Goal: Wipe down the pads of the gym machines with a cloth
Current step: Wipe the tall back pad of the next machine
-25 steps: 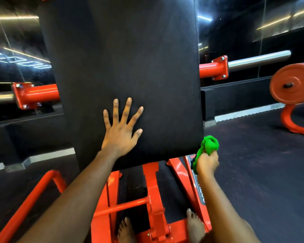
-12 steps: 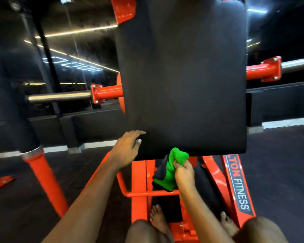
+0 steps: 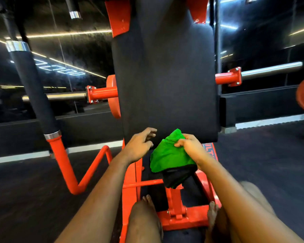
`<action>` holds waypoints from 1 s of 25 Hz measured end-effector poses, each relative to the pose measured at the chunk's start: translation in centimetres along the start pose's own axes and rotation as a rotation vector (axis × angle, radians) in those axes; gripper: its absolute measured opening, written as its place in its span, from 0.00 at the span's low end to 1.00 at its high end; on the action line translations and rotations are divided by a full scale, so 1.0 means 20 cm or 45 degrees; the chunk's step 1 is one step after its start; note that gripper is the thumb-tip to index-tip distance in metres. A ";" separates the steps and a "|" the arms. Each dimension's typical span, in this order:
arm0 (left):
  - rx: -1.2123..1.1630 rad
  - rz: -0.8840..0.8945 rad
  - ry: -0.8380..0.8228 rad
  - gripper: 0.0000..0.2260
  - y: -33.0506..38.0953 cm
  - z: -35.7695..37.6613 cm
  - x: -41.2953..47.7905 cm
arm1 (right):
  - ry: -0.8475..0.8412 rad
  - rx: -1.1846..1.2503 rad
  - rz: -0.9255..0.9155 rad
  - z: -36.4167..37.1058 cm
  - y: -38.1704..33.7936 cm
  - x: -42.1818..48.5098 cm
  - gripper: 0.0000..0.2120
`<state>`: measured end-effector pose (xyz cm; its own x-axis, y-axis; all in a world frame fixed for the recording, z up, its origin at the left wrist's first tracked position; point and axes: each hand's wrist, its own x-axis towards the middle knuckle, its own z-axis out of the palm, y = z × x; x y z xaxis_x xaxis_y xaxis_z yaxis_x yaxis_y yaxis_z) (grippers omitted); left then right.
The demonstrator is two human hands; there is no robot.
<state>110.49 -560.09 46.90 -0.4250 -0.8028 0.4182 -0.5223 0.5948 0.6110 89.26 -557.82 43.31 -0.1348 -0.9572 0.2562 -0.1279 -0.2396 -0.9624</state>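
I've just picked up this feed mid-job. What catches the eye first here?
A big black pad fills the centre, standing upright over the bright orange frame. Just below its lower edge, the right hand grips a bunched green cloth, the most vivid thing in view. The left hand is beside it, fingers loosely curled, holding nothing.

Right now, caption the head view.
Right hand grips green cloth near the lower edge of the black pad; left hand open beside it.
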 end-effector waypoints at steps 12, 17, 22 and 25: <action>0.154 0.162 -0.425 0.10 0.59 0.60 0.13 | 0.289 -0.089 -0.076 -0.81 -0.20 -0.41 0.10; 0.153 0.357 -0.698 0.19 0.78 1.21 0.58 | 0.525 -0.148 -0.006 -1.43 0.01 -0.21 0.18; 0.130 0.442 -0.883 0.17 0.72 2.15 1.28 | 0.714 -0.294 0.184 -2.21 0.57 0.25 0.11; 0.153 0.521 -1.028 0.14 0.66 2.79 1.72 | 0.810 -0.457 0.308 -2.67 1.01 0.50 0.16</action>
<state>47.75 -577.57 31.75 -0.9586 -0.2822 -0.0379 -0.2710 0.8635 0.4254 32.92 -563.59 31.23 -0.7250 -0.6725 0.1491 -0.3192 0.1361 -0.9379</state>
